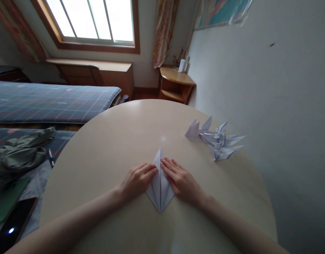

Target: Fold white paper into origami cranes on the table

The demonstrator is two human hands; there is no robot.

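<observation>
A white sheet of paper [160,197], folded into a kite-like diamond with a seam down its middle, lies on the round table. One point faces away from me and the other faces me. My left hand [140,178] has its fingers curled together at the paper's left edge, with thumb and fingertips pressed on it. On the right half, my right hand [182,181] lies with its fingers stretched out flat, fingertips near the seam. Farther right sits a cluster of folded white paper figures [218,139], apart from both hands.
The round cream table [112,141] stands close to a white wall on the right. To the left are a plaid mattress [46,102], a crumpled olive cloth [22,151], a pen [51,157] and a dark phone [15,224]. A corner shelf [177,76] stands beyond the table.
</observation>
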